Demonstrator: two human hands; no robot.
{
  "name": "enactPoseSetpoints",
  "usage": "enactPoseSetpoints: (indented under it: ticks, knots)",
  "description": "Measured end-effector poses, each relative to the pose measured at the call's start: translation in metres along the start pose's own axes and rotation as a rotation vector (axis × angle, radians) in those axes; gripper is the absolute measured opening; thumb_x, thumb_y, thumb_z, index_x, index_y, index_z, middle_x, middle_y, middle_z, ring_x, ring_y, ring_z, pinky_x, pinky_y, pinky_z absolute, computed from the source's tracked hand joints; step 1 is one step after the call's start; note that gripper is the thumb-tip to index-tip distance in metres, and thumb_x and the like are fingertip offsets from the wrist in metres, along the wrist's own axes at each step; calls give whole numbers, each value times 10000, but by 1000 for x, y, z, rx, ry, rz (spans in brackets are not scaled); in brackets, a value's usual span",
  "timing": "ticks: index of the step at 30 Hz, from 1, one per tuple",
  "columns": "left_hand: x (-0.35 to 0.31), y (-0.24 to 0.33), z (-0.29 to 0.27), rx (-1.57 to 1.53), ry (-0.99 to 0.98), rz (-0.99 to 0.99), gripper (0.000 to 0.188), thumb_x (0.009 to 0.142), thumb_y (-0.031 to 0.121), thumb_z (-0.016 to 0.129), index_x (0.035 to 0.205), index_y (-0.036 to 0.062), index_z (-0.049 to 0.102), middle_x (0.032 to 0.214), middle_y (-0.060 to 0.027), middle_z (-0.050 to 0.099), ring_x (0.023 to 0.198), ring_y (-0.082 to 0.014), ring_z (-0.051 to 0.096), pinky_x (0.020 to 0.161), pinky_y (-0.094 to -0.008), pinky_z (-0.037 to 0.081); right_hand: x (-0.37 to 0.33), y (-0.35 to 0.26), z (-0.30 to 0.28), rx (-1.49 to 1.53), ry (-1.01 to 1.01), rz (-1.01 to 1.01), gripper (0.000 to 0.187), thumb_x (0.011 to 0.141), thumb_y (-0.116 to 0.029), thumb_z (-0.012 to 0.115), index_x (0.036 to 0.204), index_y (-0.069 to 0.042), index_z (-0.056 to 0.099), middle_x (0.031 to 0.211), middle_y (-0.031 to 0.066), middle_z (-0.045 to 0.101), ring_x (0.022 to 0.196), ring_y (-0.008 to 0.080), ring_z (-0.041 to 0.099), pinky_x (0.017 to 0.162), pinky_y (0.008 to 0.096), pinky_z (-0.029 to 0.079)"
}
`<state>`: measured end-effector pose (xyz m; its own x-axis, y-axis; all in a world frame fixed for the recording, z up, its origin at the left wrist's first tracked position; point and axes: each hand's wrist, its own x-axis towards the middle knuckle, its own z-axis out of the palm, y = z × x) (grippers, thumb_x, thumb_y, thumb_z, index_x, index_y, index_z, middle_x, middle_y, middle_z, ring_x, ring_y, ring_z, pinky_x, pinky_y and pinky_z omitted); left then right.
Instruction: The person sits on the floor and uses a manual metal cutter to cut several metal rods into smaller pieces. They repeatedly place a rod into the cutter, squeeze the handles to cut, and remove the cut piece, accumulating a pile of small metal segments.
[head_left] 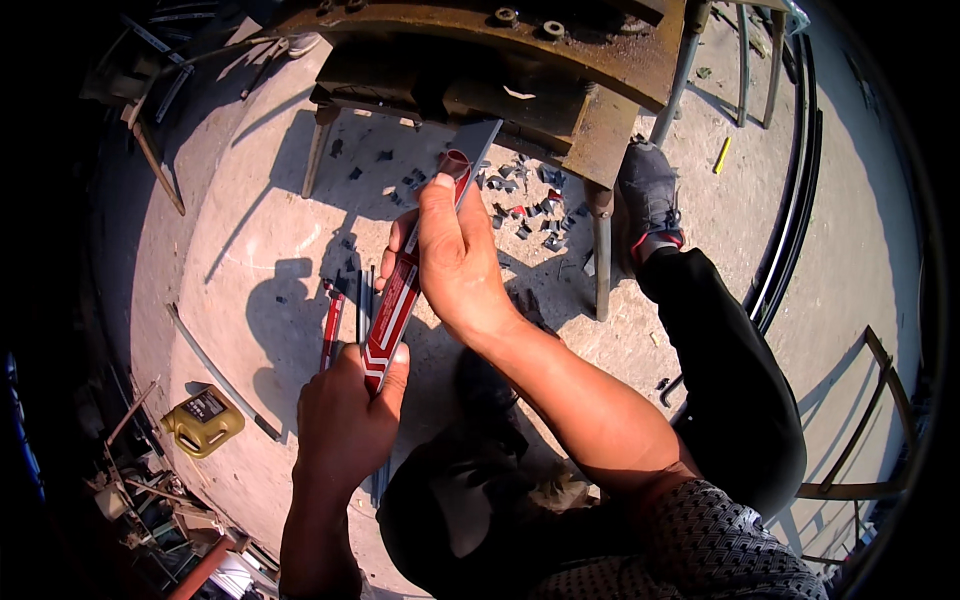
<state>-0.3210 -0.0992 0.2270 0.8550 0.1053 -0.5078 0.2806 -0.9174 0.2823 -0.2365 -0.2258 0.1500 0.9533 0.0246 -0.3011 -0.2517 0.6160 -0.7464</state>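
A long flat grey metal bar, covered in red-and-white printed film (392, 317), slants up and away from me. My left hand (345, 410) is closed around its lower end, the thumb lying along the edge. Higher up, my right hand (455, 255) grips the same bar, with the thumb pressed near the top. Just above that thumb the film curls up in a loose roll (453, 162), and the bar's bare grey end (482, 140) shows beyond it. On the ground left of the bar lies another red-printed strip (333, 325) beside thin grey tubes (363, 298).
A rusty steel bench (600, 60) stands ahead on metal legs. Dark scraps (540, 205) litter the ground under it. My shoe (650, 190) is beside a bench leg. An olive jerrycan (205, 420) lies left, near a bent rod (220, 370). Long black profiles (795, 200) lie right.
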Motion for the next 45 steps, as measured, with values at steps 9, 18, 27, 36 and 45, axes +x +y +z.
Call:
enactPoseSetpoints:
  ticks: [9,18,27,36,45]
  knots:
    - [-6,9,5,-54,-31,-32,467,1032,423,607,866,-14,590,710,-219,656,695,-433,672,674,-497,501,3,2,-9,-109,5,-23,483,1113,-459,371,1031,16,361,687,106,575,557,197,616,517,362,536]
    - [-1,4,17,-75,-35,25,475,1038,424,601,958,-44,585,705,-215,637,678,-414,658,666,-486,488,1,-11,-16,-180,-28,-27,542,1091,-492,332,1011,44,358,598,116,550,512,214,625,497,350,508]
    - [-6,6,21,-207,-38,-20,490,1066,428,563,871,-21,549,653,-72,500,637,-150,444,585,-378,390,3,-5,-14,-268,69,27,419,1105,-438,413,1025,-27,417,719,81,582,671,173,621,617,339,508]
    - [-7,13,26,-107,37,49,489,1074,404,550,903,-54,565,679,-161,561,629,-235,504,621,-424,425,5,-5,-18,-99,-32,12,522,1099,-479,337,1054,41,356,599,108,546,493,214,605,494,351,507]
    - [-6,8,24,-85,30,40,504,1068,404,550,893,-68,560,698,-214,578,640,-289,520,645,-453,439,1,-8,-1,13,78,117,429,1066,-388,478,1140,30,424,781,178,601,700,210,660,570,352,521]
